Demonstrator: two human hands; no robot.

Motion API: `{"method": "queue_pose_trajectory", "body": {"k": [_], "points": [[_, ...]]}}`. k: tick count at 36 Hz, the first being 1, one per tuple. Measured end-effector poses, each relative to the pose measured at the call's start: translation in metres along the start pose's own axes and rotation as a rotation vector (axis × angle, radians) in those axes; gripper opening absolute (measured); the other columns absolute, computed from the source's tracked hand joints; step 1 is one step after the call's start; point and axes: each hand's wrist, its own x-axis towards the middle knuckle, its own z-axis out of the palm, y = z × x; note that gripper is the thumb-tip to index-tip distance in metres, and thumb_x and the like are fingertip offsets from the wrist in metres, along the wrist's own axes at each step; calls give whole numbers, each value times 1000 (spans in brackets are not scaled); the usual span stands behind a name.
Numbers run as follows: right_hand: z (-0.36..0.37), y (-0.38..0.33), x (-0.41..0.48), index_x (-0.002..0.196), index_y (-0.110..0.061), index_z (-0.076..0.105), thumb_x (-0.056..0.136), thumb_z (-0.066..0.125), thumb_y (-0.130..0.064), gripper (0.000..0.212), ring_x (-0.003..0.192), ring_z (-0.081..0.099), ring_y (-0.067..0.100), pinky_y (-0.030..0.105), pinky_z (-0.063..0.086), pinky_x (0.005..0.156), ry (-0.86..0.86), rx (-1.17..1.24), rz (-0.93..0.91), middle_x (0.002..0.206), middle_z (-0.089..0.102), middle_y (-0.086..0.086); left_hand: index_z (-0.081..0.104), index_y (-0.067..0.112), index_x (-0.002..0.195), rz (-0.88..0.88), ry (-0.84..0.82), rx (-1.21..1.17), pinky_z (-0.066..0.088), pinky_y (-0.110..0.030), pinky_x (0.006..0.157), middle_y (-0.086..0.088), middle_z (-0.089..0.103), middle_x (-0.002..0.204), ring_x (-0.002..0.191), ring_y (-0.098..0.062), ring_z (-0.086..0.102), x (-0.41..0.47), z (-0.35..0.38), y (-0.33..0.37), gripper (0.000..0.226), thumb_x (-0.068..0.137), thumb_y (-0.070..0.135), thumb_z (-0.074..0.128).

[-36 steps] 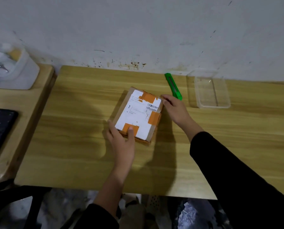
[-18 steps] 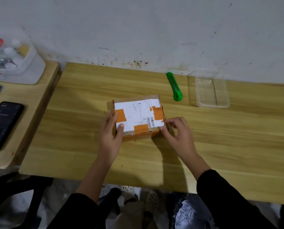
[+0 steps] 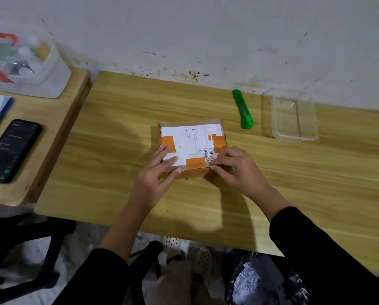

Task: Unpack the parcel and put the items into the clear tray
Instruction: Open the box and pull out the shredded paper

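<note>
A small cardboard parcel [image 3: 192, 142] with a white label and orange tape lies in the middle of the wooden table [image 3: 122, 119], still sealed. My left hand [image 3: 156, 172] holds its near left corner, fingers on top and thumb against the front side. My right hand [image 3: 237, 168] pinches at the tape on the near right edge, fingers curled. The clear tray [image 3: 294, 116] stands empty at the back right. A green utility knife [image 3: 242, 108] lies between parcel and tray, touched by neither hand.
A second table [image 3: 41, 128] at the left carries a black phone [image 3: 11, 150], papers and a clear box [image 3: 23, 62] of small items. The wall runs close behind the table. A black chair frame stands below left.
The parcel was turned and pulled nearer to me. My right hand moved from its far right corner to its near right edge. My left hand shifted to the near left corner.
</note>
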Motion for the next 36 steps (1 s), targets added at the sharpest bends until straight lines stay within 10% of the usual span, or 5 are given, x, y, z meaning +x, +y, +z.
{"method": "queue_pose_trajectory", "body": {"k": [15,21,28,36], "points": [[-8,-13,8,85,-6,63,89,52,-16,16,82,45,10,10,34,76,30,88,37,84,59,5,64,7,114,43,-37,-16,29,-12,107,-3,52,132,134,-8,36,9,-12,11,48,89,46,49],[-32,-32,35,83,-7,55,91,47,-16,14,79,46,17,27,38,71,157,129,1,82,50,2,61,4,115,156,53,-32,35,-24,106,-9,59,121,124,-17,49,36,-29,33,35,96,27,44],[-54,-31,87,86,-8,64,90,56,-15,11,75,46,2,9,37,70,319,130,63,84,54,-1,53,5,125,85,200,41,43,-20,93,-8,62,117,105,-8,56,95,-37,45,33,92,12,52],[-51,0,121,134,-20,46,91,57,-20,45,93,51,-5,3,42,80,295,154,221,112,54,-11,22,21,146,-104,190,-166,35,3,87,9,40,137,117,4,40,143,-26,35,59,94,14,50]]}}
